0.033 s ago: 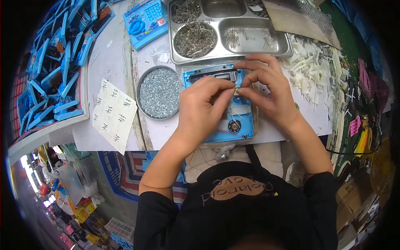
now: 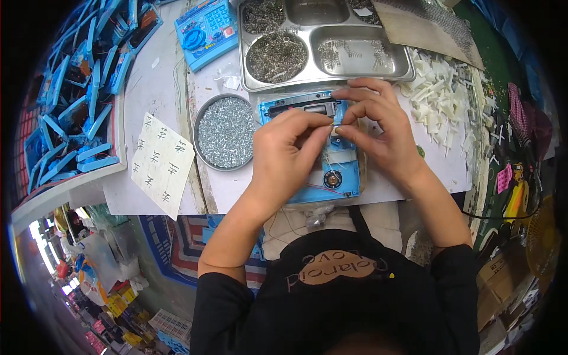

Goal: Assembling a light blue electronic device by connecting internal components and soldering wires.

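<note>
A blue plastic toy housing [image 2: 350, 176] lies open-faced on the table, with a round speaker [image 2: 332, 179], thin wires and a dark bar along its far edge. Over its middle, my left hand [image 2: 288, 148] and my right hand [image 2: 387, 133] meet fingertip to fingertip. Thumb and index finger of each are pinched together around a tiny pale piece [image 2: 334, 125], too small to name. The other fingers of my right hand curl above the far right corner of the housing. My left hand covers much of the housing's left side.
A round dish of small metal screws [image 2: 226, 131] stands left of the housing. Behind is a steel compartment tray [image 2: 331, 80] with springs. White plastic parts [image 2: 438, 100] heap at right. A marked paper sheet [image 2: 163, 165], a blue toy phone [image 2: 207, 35] and a box of blue housings [image 2: 77, 127] are leftward.
</note>
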A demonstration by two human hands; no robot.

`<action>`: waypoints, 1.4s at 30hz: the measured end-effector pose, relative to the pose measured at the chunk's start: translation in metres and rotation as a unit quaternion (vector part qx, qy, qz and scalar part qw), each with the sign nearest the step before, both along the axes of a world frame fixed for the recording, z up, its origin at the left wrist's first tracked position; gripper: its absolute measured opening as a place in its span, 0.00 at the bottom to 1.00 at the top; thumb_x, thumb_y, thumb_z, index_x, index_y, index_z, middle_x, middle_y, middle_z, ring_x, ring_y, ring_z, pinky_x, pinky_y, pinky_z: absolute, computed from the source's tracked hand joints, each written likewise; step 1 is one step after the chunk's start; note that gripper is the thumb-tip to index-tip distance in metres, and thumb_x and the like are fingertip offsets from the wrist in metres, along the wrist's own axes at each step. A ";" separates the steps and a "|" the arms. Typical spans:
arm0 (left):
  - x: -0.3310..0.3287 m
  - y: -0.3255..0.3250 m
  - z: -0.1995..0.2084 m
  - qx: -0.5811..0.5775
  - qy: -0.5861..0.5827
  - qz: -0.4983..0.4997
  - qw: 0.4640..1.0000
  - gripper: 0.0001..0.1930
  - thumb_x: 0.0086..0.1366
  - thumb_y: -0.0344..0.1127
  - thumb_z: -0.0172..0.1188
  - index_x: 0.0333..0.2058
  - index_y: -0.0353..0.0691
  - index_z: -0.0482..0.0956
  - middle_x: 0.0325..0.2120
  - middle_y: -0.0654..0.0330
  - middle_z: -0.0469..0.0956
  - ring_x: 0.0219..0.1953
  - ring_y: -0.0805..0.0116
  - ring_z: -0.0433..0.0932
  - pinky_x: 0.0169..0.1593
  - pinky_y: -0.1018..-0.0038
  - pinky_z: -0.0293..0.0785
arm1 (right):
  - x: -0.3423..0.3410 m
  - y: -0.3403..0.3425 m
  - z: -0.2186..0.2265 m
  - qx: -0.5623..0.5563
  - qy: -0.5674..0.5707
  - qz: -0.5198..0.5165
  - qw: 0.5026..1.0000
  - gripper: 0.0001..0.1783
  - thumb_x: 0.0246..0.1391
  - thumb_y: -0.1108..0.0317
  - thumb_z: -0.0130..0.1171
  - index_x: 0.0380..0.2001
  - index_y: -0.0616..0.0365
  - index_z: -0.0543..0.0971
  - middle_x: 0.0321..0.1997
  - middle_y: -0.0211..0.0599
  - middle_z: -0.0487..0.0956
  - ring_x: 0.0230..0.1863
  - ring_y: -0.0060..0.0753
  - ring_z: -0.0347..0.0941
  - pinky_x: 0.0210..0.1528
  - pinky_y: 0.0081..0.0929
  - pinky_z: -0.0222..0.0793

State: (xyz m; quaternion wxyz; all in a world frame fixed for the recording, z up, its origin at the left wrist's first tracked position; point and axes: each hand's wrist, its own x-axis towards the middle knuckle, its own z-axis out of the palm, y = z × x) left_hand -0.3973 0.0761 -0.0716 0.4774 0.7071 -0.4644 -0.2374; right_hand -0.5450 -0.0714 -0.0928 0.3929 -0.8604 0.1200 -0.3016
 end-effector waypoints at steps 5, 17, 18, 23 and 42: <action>-0.001 -0.004 -0.002 -0.047 -0.092 -0.029 0.994 0.04 0.62 0.23 0.67 0.36 0.33 0.85 0.28 0.58 0.81 0.28 0.70 0.80 0.32 0.75 0.74 | -0.013 0.008 0.007 -0.050 0.022 -0.050 0.997 0.10 0.45 0.73 0.73 0.31 0.56 0.81 0.54 0.35 0.84 0.64 0.49 0.69 0.64 0.43 0.66; -0.015 -0.004 -0.016 -0.077 -0.253 -0.058 0.963 0.08 0.56 0.22 0.69 0.34 0.37 0.82 0.30 0.56 0.81 0.30 0.59 0.79 0.35 0.68 0.73 | -0.297 -0.060 0.021 0.189 -0.137 -0.507 0.830 0.21 0.69 0.68 0.58 0.61 0.66 0.72 0.59 0.41 0.76 0.59 0.33 0.74 0.64 0.38 0.71; -0.015 -0.003 -0.016 -0.074 -0.256 -0.051 0.963 0.08 0.56 0.22 0.69 0.34 0.38 0.82 0.30 0.56 0.81 0.29 0.59 0.79 0.34 0.69 0.72 | -0.321 -0.070 0.014 0.215 -0.151 -0.518 0.814 0.23 0.70 0.66 0.58 0.61 0.66 0.72 0.59 0.41 0.76 0.60 0.33 0.74 0.63 0.38 0.72; -0.012 -0.006 -0.017 -0.089 -0.313 -0.052 0.944 0.08 0.55 0.26 0.70 0.34 0.40 0.82 0.33 0.60 0.78 0.35 0.59 0.76 0.39 0.64 0.68 | -0.368 -0.127 -0.003 0.231 -0.230 -0.572 0.752 0.23 0.69 0.60 0.60 0.59 0.64 0.73 0.60 0.42 0.77 0.53 0.30 0.75 0.55 0.35 0.74; -0.011 -0.006 -0.025 -0.069 -0.333 -0.036 0.940 0.10 0.51 0.30 0.72 0.34 0.44 0.83 0.39 0.62 0.76 0.39 0.61 0.72 0.45 0.64 0.60 | -0.180 0.029 0.009 0.163 -0.126 -0.217 0.954 0.18 0.57 0.60 0.64 0.44 0.63 0.78 0.38 0.40 0.77 0.36 0.31 0.68 0.38 0.29 0.63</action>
